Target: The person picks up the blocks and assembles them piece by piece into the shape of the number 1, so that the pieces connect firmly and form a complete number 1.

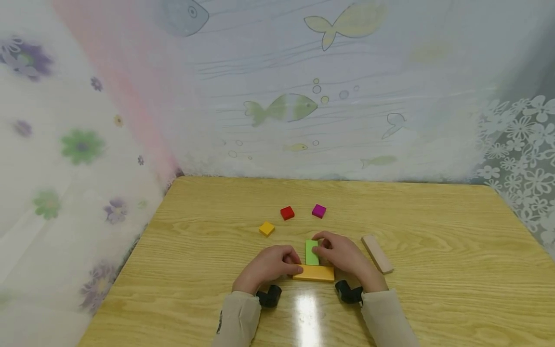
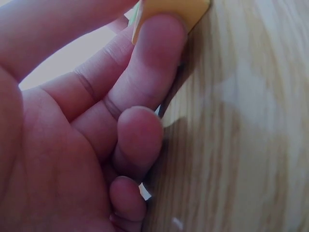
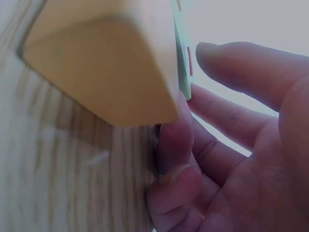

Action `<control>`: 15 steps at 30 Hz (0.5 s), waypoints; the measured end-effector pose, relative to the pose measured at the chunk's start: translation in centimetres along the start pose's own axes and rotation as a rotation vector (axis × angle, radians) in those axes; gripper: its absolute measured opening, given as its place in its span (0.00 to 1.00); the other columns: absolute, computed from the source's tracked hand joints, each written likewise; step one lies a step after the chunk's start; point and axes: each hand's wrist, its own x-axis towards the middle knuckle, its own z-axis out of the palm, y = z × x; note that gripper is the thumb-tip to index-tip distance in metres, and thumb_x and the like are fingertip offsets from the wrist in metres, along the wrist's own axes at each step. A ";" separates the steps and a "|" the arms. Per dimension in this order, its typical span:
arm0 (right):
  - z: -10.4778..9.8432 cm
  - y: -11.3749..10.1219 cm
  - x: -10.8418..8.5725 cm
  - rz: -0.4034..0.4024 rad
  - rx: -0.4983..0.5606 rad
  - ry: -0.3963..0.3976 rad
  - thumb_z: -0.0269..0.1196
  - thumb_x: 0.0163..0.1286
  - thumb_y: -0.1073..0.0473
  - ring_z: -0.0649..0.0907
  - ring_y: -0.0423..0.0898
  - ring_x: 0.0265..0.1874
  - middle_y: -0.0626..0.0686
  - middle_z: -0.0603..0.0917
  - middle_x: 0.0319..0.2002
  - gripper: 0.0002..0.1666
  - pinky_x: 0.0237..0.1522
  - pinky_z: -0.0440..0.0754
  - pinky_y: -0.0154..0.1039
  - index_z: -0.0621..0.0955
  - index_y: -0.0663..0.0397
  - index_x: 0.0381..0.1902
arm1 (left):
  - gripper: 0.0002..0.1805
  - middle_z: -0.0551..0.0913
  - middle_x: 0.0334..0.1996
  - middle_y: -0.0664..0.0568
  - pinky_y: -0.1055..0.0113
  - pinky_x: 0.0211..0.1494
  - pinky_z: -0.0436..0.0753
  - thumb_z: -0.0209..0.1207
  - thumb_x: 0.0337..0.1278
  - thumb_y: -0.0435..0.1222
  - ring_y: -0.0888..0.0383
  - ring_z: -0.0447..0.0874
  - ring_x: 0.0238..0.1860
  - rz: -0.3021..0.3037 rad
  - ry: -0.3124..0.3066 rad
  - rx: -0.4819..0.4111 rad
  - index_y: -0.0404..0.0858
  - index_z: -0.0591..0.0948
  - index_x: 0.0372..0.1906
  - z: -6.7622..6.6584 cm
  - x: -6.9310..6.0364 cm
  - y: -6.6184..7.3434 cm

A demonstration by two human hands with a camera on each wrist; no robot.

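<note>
In the head view, my left hand pinches the left end of a long orange block, thumb over its top; the left wrist view shows a fingertip against its end. Just beyond the orange block is a green block, its near end at the orange block's far long edge. My right hand has its curled index finger and thumb at the green block's right side. In the right wrist view, fingers lie beside the orange block and the green block's edge; the exact contact is partly hidden.
Farther back on the wooden table lie a red piece, a purple piece and a yellow piece. A plain wooden block lies slanted to the right of my right hand. Patterned curtains stand behind the table.
</note>
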 end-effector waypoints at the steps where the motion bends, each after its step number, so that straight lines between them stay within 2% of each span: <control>1: 0.0 0.0 0.0 0.001 0.004 0.004 0.58 0.62 0.50 0.72 0.42 0.22 0.43 0.76 0.27 0.16 0.27 0.70 0.38 0.76 0.45 0.48 | 0.08 0.78 0.24 0.60 0.66 0.33 0.72 0.62 0.48 0.47 0.62 0.74 0.27 0.000 0.000 -0.002 0.50 0.78 0.30 0.0 0.0 0.0; 10: -0.3 0.3 0.1 -0.015 0.001 0.072 0.57 0.64 0.51 0.75 0.40 0.29 0.44 0.78 0.32 0.15 0.34 0.73 0.39 0.77 0.48 0.47 | 0.08 0.78 0.24 0.60 0.66 0.33 0.72 0.62 0.47 0.48 0.62 0.74 0.27 -0.005 0.001 0.009 0.50 0.78 0.29 -0.1 0.0 -0.2; 15: -0.6 0.7 0.1 0.018 0.007 0.099 0.56 0.64 0.52 0.75 0.41 0.31 0.45 0.78 0.34 0.15 0.36 0.73 0.39 0.77 0.48 0.47 | 0.08 0.78 0.24 0.61 0.67 0.33 0.72 0.62 0.47 0.49 0.63 0.74 0.27 -0.004 0.003 0.031 0.51 0.78 0.29 -0.1 0.2 -0.3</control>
